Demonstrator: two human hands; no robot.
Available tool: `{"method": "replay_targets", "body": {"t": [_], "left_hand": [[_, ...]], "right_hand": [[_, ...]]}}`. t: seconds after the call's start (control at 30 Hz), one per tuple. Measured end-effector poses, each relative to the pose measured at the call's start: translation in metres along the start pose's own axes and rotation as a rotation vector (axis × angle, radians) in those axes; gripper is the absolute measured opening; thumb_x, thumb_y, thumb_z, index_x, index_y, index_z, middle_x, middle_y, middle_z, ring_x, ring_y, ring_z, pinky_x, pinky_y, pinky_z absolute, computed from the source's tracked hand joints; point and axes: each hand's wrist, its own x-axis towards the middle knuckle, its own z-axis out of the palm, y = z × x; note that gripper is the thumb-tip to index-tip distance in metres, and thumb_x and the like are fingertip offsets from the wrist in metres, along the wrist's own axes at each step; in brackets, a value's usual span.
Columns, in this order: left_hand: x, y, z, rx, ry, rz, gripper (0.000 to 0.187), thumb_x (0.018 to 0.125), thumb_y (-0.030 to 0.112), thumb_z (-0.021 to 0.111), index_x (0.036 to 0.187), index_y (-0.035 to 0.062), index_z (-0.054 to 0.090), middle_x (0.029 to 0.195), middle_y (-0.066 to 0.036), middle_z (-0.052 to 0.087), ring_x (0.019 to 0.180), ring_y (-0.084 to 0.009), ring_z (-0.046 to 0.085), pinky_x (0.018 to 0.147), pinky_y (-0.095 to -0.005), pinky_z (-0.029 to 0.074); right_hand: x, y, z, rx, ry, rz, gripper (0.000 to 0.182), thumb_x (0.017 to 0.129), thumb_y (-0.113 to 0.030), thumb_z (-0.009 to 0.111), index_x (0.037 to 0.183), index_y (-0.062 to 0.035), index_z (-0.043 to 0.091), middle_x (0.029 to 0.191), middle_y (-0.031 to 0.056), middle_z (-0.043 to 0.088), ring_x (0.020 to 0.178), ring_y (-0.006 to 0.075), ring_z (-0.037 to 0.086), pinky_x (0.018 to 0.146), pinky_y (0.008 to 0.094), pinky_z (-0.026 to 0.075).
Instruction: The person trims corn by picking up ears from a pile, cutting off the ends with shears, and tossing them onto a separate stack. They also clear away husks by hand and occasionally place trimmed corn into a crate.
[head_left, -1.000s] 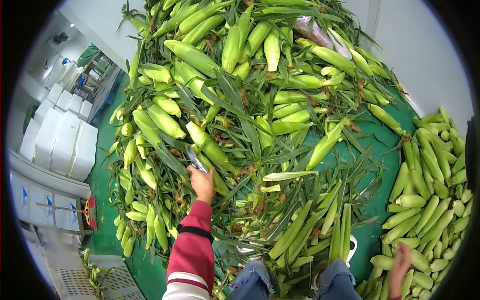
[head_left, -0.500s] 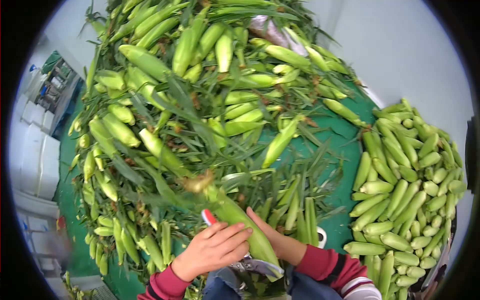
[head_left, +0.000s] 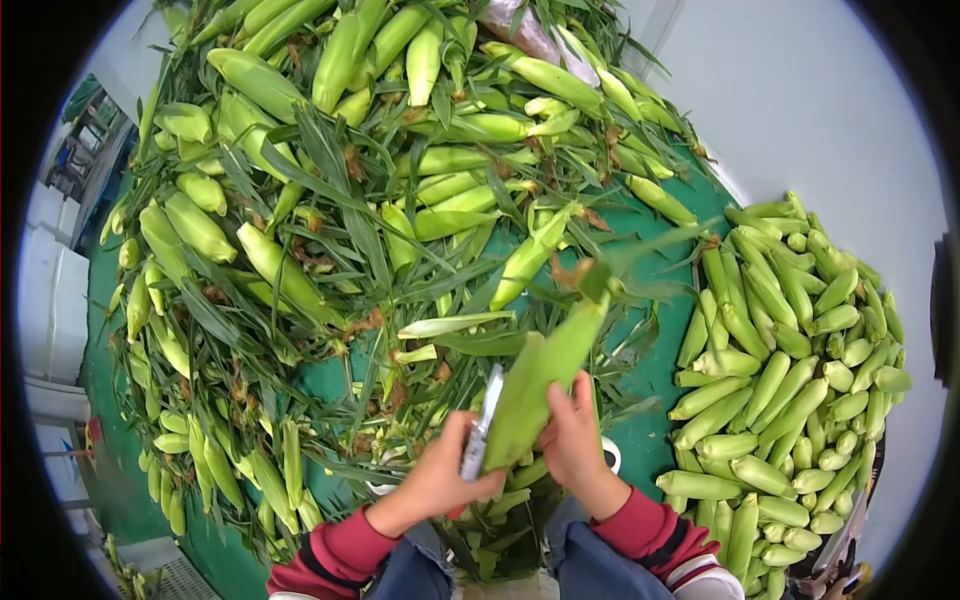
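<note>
In front of my lap, an ear of corn (head_left: 545,385) in its green husk tilts up and to the right, its silk end pointing away from me. My right hand (head_left: 575,435) grips it along the right side. My left hand (head_left: 445,470) is closed on a pair of pruning shears (head_left: 482,425), whose metal blades point up along the ear's left edge. A bit of red handle shows below that hand. Cut husks and leaves lie between my knees.
A large heap of unhusked corn (head_left: 290,270) with long leaves and brown silk spreads ahead and left over green sheeting (head_left: 650,335). Trimmed ears (head_left: 790,400) are piled at the right beside a pale wall (head_left: 800,110). White boxes (head_left: 65,310) stand at far left.
The ear has swung from leaning left to leaning right. The shears have turned from blades toward my lap to blades pointing up, and my left hand has moved off the ear's top.
</note>
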Motion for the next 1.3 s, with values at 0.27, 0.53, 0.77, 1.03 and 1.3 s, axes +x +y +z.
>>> {"method": "replay_targets", "body": {"t": [0.27,0.53,0.77,1.03,1.3], "left_hand": [[-0.011,0.005,0.011,-0.101,0.023,0.033,0.056,0.077,0.012,0.078,0.117,0.0048,0.040,0.096,-0.003,0.051,0.085,-0.0125,0.050,0.074,-0.0293,0.045],[-0.017,0.021,-0.007,0.295,-0.048,-0.087,0.064,0.073,0.031,0.081,0.115,0.0005,0.042,0.095,-0.015,0.055,0.085,-0.0262,0.056,0.078,-0.0352,0.046],[-0.030,0.011,0.004,-0.968,-0.430,-0.397,0.069,0.083,0.021,0.071,0.136,0.0060,0.029,0.120,-0.014,0.049,0.113,-0.0222,0.049,0.091,-0.0355,0.042],[-0.005,0.011,0.053,-1.181,-0.570,-0.555,0.074,0.091,0.009,0.053,0.151,0.0138,0.009,0.135,-0.014,0.045,0.133,-0.0278,0.039,0.113,-0.0448,0.029],[0.000,0.007,0.051,-1.296,-0.439,-0.535,0.068,0.091,0.014,0.052,0.149,0.0176,0.017,0.135,-0.012,0.044,0.132,-0.0261,0.038,0.110,-0.0453,0.031]], "right_hand": [[0.005,0.000,-0.008,-0.110,-0.138,0.015,0.044,0.098,-0.033,0.048,0.132,-0.0050,0.044,0.120,0.0072,0.058,0.107,0.0193,0.057,0.091,0.0331,0.046],[0.033,-0.034,-0.044,0.382,0.046,-0.176,0.056,0.094,-0.049,0.042,0.133,-0.0089,0.039,0.130,0.0112,0.051,0.116,0.0266,0.051,0.099,0.0483,0.043],[0.025,-0.059,-0.057,0.272,0.043,-0.389,0.038,0.096,-0.030,0.053,0.125,-0.0070,0.041,0.119,0.0106,0.053,0.110,0.0261,0.055,0.096,0.0444,0.046],[0.009,-0.037,-0.038,-0.026,0.149,-0.432,0.043,0.090,-0.012,0.063,0.125,-0.0031,0.041,0.118,0.0117,0.054,0.107,0.0243,0.057,0.093,0.0406,0.048],[-0.002,-0.020,-0.033,-0.132,0.149,-0.460,0.051,0.087,-0.018,0.065,0.128,-0.0018,0.039,0.125,0.0149,0.053,0.112,0.0308,0.057,0.095,0.0449,0.048]]}}
